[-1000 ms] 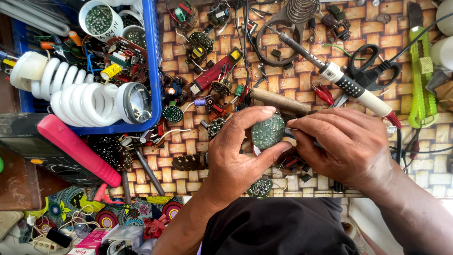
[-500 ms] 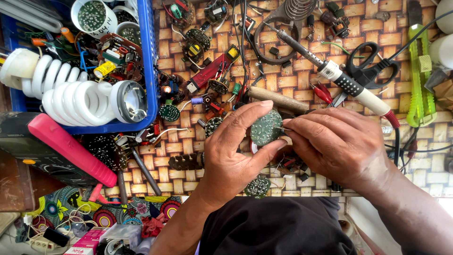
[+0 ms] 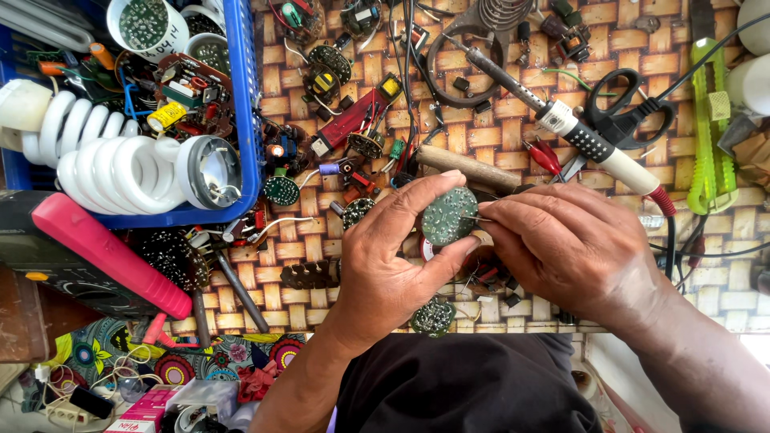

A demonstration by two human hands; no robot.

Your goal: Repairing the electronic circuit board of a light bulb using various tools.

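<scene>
The left hand (image 3: 385,265) holds a small round green circuit board (image 3: 447,215) near the middle of the frame. The thumb presses the lower edge of the board and the fingers curl over its top edge, so the hand is closed on it. The board's bumpy back side faces up. The right hand (image 3: 569,244) comes in from the right. Its fingertips are pinched together right at the right edge of the board, where a thin wire sticks out. I cannot tell if the fingers grip the wire or only touch it.

Under the hands is a woven mat of brown and tan squares (image 3: 497,136), covered with little electronic parts. Another round green board (image 3: 434,316) lies on the mat just below the left hand, and a third one (image 3: 281,190) lies to the left. Just above the hands lies a brown wooden stick (image 3: 468,167). A soldering iron with a white and black handle (image 3: 573,132) lies slanted in the upper right, next to black scissors (image 3: 622,120). A bright green knife with a long body (image 3: 709,120) lies near the right edge.

In the upper left is a blue plastic basket (image 3: 250,104). A white spiral light bulb (image 3: 120,164) lies in it. A long pink bar (image 3: 108,252) lies slanted at the left edge, below the basket.
</scene>
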